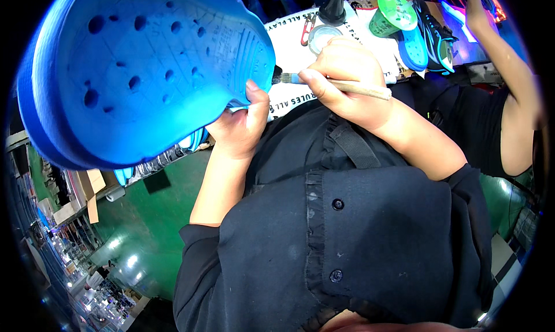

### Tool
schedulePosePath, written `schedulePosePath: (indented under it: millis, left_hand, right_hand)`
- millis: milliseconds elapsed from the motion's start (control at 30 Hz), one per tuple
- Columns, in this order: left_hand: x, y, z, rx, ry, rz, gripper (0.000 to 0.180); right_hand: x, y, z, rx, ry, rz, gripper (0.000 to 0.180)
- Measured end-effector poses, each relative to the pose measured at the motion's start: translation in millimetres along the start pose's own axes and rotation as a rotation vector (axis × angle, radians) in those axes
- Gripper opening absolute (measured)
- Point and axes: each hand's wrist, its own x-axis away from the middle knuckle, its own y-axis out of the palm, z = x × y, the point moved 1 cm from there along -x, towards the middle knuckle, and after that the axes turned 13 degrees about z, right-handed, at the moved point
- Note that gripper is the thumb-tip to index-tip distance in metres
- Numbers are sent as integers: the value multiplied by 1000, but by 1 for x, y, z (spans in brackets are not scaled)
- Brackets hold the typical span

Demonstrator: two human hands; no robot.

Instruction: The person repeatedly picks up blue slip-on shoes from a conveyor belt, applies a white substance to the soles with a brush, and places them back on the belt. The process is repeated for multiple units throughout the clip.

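Brushing blue clog (pixel 144 72) edge, brush (pixel 341 86) alongside

Your workbench (pixel 289 40) stood covered in white printed paper (pixel 292 98) at the top of the view. On it sat a small round tin (pixel 322 38), a black cone-shaped stand (pixel 333 8) just behind it, red-handled scissors (pixel 307 28) to its left, a green lidded cup (pixel 390 17) tilted on its side, and blue footwear (pixel 413 48) beside a dark sneaker (pixel 436 37).
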Motion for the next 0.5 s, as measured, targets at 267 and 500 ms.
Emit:
schedulePosePath:
  millis: [267, 500]
  left_hand:
    - [-8, -4, 5, -12, 52, -50, 40]
    - [-13, -1, 12, 96, -15, -12, 48]
  right_hand:
    - [7, -31, -1, 5, 199, 50, 15]
    - [25, -44, 3, -114, 530, 85, 20]
